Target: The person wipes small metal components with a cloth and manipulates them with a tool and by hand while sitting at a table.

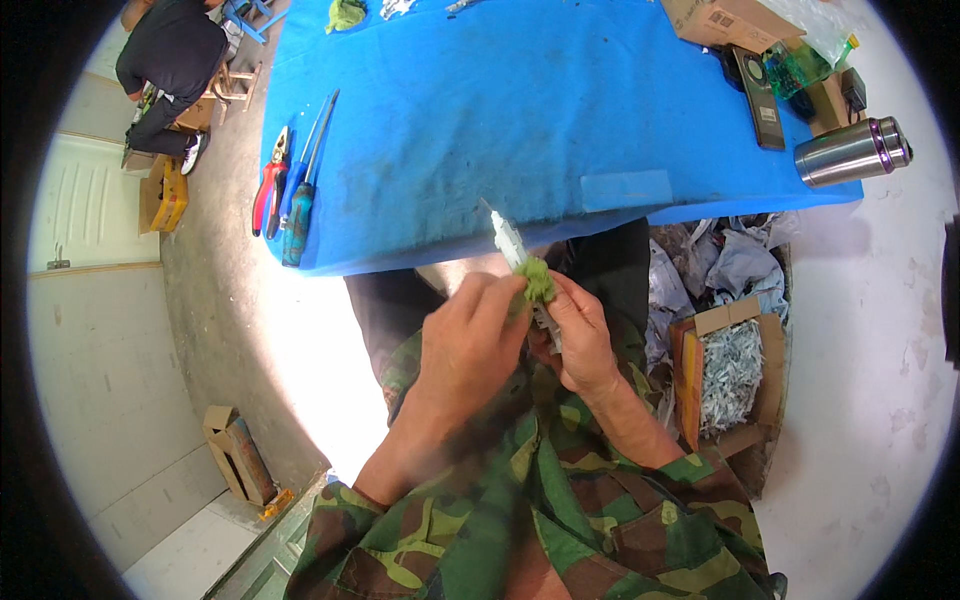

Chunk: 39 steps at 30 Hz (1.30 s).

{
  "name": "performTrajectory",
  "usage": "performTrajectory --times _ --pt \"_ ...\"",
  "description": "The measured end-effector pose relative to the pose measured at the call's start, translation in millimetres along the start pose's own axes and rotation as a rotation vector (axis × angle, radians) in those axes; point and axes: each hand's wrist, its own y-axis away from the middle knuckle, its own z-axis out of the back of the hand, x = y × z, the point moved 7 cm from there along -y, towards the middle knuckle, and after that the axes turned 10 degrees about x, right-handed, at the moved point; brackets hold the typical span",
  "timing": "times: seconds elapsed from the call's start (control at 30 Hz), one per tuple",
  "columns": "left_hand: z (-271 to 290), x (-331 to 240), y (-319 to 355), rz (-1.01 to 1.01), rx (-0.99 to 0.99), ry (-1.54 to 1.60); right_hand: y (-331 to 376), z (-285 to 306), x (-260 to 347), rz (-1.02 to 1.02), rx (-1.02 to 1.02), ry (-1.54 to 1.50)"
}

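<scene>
Above my lap, just off the table's near edge, my right hand (583,335) is closed around a long, narrow whitish-grey part (508,240). A thin pointed tip sticks out of its far end, tilted up and to the left. Around the part's middle sits a bunched green cloth (538,281), with my right thumb beside it. My left hand (468,325) is closed, its fingertips pinching the cloth's left side. The lower end of the part shows between the hands, partly covered by my fingers.
A blue-covered table (440,130) holds red-handled pliers (271,185), screwdrivers (301,200), a phone (760,100) and a steel flask (850,153). Below right stands a cardboard box (690,390) of whitish pieces (732,375) beside plastic bags (745,265). Another person (170,60) sits at far left.
</scene>
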Motion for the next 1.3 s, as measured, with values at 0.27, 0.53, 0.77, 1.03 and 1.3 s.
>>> performTrajectory --times 0.27,0.53,0.77,1.03,1.3 --pt "7 17 -21 0.006 -0.066 -0.057 7 -4 13 0.107 -0.006 0.265" --pt "-19 -4 6 -0.001 0.067 0.063 2 6 20 0.271 -0.052 0.332" --pt "-2 12 -11 0.013 -0.110 0.044 11 -2 15 0.123 -0.090 0.402" --pt "4 24 -11 0.130 -0.136 0.253 3 -2 14 0.235 -0.073 0.246" --pt "-8 10 -9 0.008 -0.045 0.035 5 -2 17 0.219 -0.048 0.197"
